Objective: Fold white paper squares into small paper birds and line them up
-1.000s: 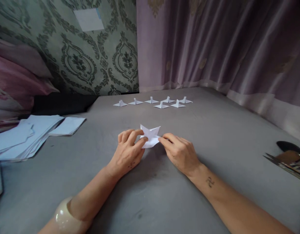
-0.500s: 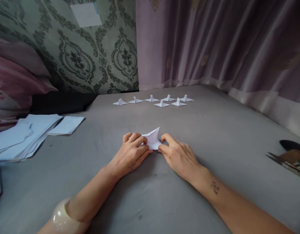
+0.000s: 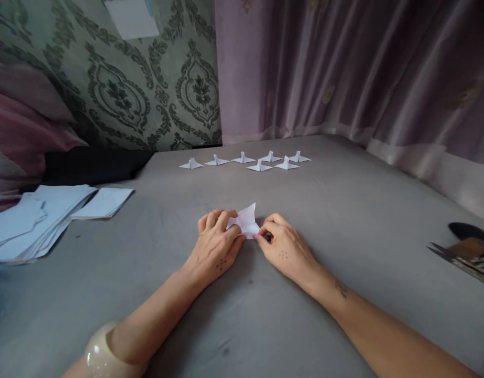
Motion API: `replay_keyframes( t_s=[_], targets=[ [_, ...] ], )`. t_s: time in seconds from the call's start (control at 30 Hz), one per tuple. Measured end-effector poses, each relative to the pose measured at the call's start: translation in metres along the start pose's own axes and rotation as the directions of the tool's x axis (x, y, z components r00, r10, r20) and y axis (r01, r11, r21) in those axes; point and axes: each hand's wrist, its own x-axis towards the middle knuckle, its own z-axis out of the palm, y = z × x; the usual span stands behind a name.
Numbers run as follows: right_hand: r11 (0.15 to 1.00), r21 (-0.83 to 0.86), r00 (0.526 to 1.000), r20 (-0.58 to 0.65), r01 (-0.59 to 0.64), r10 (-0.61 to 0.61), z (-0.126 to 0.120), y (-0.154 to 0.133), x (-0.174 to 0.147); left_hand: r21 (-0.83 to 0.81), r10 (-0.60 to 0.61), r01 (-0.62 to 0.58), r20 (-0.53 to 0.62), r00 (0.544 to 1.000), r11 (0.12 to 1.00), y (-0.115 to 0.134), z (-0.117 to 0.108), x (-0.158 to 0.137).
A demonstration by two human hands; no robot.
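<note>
Head view: our left hand point(image 3: 218, 237) and right hand point(image 3: 284, 245) grasp white paper point(image 3: 248, 217) that looks only partly folded, well short of the grey surface's point(image 3: 356, 210) far edge, near which seven folded pieces point(image 3: 260, 167) seem finished.

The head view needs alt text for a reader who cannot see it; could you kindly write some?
The left hand and right hand hold a small folded white paper in their grip, over a grey surface. Beyond it sit seven small folded paper pieces in two rows, with white sheets at left and scissor-like blades at right.
</note>
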Motion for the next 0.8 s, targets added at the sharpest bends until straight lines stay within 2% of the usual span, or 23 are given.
replay_keyframes(
  t_s=[0.17,0.23,0.3,0.37,0.43,0.5,0.57,0.67,0.8],
  targets=[
    [1.000,-0.012,1.000,0.020,-0.006,0.006,-0.002,0.000,-0.001,-0.075,-0.155,0.152,-0.035,0.987,0.985,-0.003,-0.001,0.000],
    [1.000,0.009,1.000,0.025,0.002,-0.002,-0.003,0.000,-0.001,-0.167,-0.209,0.202,-0.029,0.977,0.965,-0.005,-0.002,-0.001],
    [0.998,0.058,1.000,0.023,0.008,-0.009,-0.005,0.002,0.000,-0.332,-0.271,0.252,-0.009,0.963,0.909,-0.007,-0.003,-0.001],
    [0.989,0.146,0.999,0.048,-0.018,0.011,-0.008,0.004,0.003,-0.555,-0.352,0.320,0.052,0.934,0.767,-0.010,-0.002,0.000],
    [0.955,0.278,0.989,0.132,-0.103,0.068,-0.011,0.005,0.006,-0.757,-0.430,0.394,0.165,0.887,0.521,-0.014,-0.001,0.002],
    [0.884,0.423,0.966,0.236,-0.201,0.107,-0.015,0.006,0.009,-0.862,-0.479,0.443,0.288,0.829,0.248,-0.016,-0.002,0.004],
    [0.801,0.544,0.950,0.296,-0.249,0.095,-0.018,0.004,0.010,-0.887,-0.497,0.458,0.373,0.784,0.056,-0.016,-0.006,0.007],
    [0.714,0.659,0.947,0.322,-0.236,0.015,-0.022,0.001,0.009,-0.890,-0.485,0.441,0.438,0.757,-0.115,-0.012,-0.013,0.009],
    [0.617,0.761,0.921,0.361,-0.200,-0.146,-0.024,-0.003,0.005,-0.858,-0.391,0.402,0.506,0.769,-0.319,-0.004,-0.021,0.011]
  ],
)
